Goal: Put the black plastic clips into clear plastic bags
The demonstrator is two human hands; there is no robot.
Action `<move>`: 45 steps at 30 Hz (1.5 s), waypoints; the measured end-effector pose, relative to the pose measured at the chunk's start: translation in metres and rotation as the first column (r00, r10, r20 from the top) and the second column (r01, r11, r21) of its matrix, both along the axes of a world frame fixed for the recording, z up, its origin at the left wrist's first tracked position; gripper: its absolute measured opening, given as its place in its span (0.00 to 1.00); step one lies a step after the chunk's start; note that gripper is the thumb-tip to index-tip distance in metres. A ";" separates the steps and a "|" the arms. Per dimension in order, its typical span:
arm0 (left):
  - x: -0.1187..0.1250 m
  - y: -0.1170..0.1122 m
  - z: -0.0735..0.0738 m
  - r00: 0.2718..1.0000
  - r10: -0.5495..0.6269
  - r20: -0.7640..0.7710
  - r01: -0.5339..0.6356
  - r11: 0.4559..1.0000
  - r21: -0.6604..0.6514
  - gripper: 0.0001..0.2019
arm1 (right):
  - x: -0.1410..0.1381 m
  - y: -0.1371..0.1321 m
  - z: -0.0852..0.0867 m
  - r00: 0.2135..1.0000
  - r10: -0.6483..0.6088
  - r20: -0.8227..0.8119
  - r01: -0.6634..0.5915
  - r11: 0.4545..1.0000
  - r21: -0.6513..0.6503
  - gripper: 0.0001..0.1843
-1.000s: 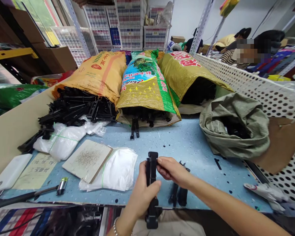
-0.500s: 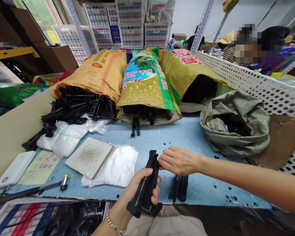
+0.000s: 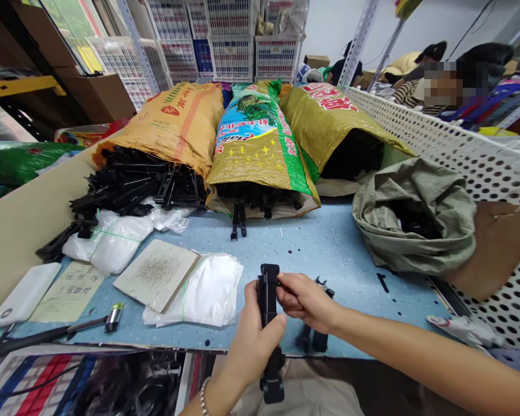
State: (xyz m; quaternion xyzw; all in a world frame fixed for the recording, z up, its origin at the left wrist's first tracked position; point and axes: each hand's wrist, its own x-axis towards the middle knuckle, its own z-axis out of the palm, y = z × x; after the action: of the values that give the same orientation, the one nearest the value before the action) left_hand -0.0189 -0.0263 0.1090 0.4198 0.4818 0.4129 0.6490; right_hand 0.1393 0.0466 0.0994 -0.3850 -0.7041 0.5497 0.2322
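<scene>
Spanning the view: blue table (image 3: 338, 242) w/ three woven sacks (image 3: 255, 144) spilling black plastic parts (image 3: 130, 185) at the back, and a grey-green bag (image 3: 416, 214) to the right. At the near edge, left hand (image 3: 253, 346) is fisted round a long black part (image 3: 267, 292), held upright over the lap. Right hand (image 3: 305, 300) pinches its top end w/ fingertips, which looks like a fitting step. Next move prob. needs a steady left hold and fine fingertip pressure. Two spare black pieces (image 3: 314, 338) lie under the right wrist.
</scene>
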 end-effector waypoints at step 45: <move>0.045 0.034 -0.107 0.957 0.290 0.025 -0.291 0.953 0.086 0.22 | -0.102 0.147 -0.005 0.739 -0.306 0.601 0.125 0.938 0.325 0.25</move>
State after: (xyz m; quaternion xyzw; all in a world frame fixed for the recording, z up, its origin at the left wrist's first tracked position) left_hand 0.0264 0.0079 0.0023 0.3705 0.5156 0.5274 0.5647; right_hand 0.0369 0.1938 0.0948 -0.5947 -0.7572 0.2552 0.0886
